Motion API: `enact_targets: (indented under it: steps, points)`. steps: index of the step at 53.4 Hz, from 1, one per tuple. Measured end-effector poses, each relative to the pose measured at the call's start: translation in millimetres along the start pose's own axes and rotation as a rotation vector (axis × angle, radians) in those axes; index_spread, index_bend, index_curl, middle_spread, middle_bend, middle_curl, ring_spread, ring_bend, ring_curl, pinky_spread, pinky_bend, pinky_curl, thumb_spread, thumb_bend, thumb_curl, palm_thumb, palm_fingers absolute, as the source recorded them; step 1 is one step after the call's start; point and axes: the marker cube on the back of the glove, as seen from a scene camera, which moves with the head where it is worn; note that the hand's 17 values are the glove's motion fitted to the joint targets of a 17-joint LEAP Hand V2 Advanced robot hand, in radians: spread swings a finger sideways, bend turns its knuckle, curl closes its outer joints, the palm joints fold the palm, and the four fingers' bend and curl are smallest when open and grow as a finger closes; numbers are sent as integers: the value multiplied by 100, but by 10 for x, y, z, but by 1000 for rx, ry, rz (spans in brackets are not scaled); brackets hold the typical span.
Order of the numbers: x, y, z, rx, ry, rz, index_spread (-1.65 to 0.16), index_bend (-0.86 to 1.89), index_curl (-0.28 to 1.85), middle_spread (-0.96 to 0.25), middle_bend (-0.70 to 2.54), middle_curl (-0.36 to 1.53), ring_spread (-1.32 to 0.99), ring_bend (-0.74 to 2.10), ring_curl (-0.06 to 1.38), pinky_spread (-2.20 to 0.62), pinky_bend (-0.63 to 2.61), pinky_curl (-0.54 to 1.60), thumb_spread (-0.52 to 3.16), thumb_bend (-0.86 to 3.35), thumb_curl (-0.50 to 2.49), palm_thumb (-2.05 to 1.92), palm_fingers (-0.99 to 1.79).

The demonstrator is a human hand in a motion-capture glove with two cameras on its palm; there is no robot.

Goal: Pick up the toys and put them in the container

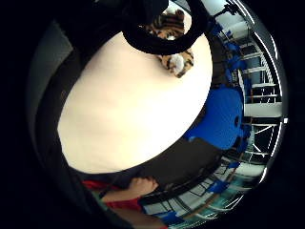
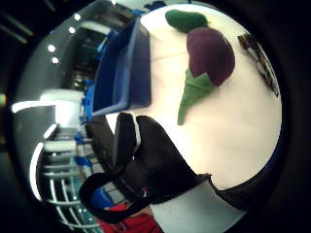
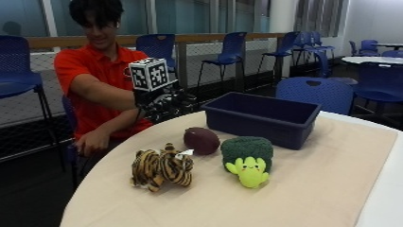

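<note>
Three toys are observed on the table (image 3: pixel 327 189): a tiger (image 3: pixel 161 167) at the left, an aubergine (image 3: pixel 201 140) in the middle, a broccoli (image 3: pixel 247 159) at the right. The blue container (image 3: pixel 261 118) stands beyond them. The gloved hand (image 3: pixel 161 101) is raised above the far edge; its grip cannot be determined.

Plush cloth tiger (image 3: pixel 162 167), broccoli (image 3: pixel 247 158) and eggplant (image 3: pixel 201 140); smooth plastic container (image 3: pixel 263 119); matt cloth-covered table (image 3: pixel 327 179).

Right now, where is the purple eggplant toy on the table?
In the outside view the eggplant toy lies on the table between the tiger toy and the broccoli toy, just before the blue container.
</note>
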Motion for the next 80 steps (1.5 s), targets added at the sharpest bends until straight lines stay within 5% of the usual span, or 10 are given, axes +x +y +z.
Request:
enact_targets:
  steps: [19, 51, 69, 75, 80]
  points:
    - [73, -36, 125, -40, -32, -1, -31, 12, 8, -11, 17, 15, -4, 21, 10, 8, 85, 27, 103, -7, 6, -11, -12]
    - [-158, -625, 347, -63, -11, 17, -33, 7, 9, -8, 14, 21, 2, 22, 21, 11, 131, 41, 107, -8, 11, -11, -19]
    - [-122, -1165, 556, -228, 90, 104, -34, 9, 11, -4, 12, 21, 5, 22, 24, 10, 139, 41, 108, -5, 15, -7, -18]
    - [-112, -1166, 743, -268, 146, 116, -34, 9, 11, -3, 11, 20, 6, 29, 27, 7, 143, 41, 110, -3, 17, -3, -17]
    - [-116, -1175, 724, -272, 182, 105, -37, 17, 14, -5, 16, 20, 1, 58, 33, 0, 129, 37, 119, 3, 22, 8, 9]
